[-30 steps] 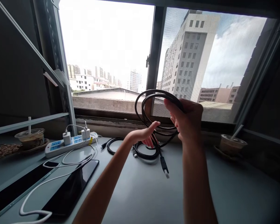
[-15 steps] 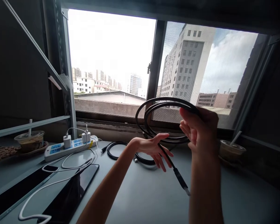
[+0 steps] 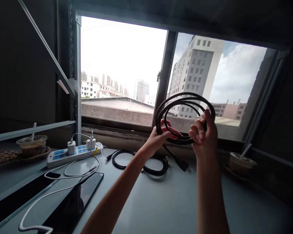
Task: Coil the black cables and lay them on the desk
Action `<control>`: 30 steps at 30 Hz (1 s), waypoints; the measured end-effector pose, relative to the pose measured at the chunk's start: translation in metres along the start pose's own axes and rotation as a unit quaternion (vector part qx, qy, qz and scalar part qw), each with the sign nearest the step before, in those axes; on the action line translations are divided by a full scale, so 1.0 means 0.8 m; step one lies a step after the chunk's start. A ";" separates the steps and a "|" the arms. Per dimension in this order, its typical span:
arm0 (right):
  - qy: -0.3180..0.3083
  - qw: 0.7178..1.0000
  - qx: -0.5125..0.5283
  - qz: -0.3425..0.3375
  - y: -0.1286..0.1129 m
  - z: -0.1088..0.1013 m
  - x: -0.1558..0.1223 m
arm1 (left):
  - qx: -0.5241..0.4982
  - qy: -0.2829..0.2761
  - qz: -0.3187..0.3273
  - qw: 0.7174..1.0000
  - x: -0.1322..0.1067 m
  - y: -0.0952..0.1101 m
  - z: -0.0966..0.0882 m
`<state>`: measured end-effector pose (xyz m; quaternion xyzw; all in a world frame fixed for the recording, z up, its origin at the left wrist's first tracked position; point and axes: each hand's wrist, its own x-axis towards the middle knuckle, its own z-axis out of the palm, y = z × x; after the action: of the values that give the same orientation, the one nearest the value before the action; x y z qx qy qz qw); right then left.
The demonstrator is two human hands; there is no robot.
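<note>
A coiled black cable (image 3: 183, 99) is held up in front of the window, above the grey desk (image 3: 156, 201). My left hand (image 3: 161, 135) grips the coil's lower left side. My right hand (image 3: 203, 131) grips the lower right side of the same coil. The cable's free end with its black plug (image 3: 182, 164) hangs down from the coil, just above the desk. Two more black cable coils (image 3: 123, 159) lie flat on the desk under my hands.
A white power strip (image 3: 73, 151) with two chargers sits at the back left, white leads running to two dark tablets (image 3: 73, 198). Drink cups with straws stand at far left (image 3: 31, 144) and far right (image 3: 240, 161). A metal shelf frame (image 3: 74, 81) rises on the left.
My left hand went from open under the coil to gripping its left side. The loose end has been drawn up and hangs shorter. The coil sits tighter and higher.
</note>
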<state>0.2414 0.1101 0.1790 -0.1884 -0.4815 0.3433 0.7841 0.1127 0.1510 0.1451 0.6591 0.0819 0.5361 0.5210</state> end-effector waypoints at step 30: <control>-0.134 0.949 -0.284 0.011 0.062 -0.007 0.017 | 0.011 -0.192 -0.113 0.975 -0.031 0.067 -0.040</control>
<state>0.2329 0.1542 0.1538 -0.3612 -0.6574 0.2232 0.6225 0.0526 0.1298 0.1672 0.7418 0.0605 0.3364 0.5770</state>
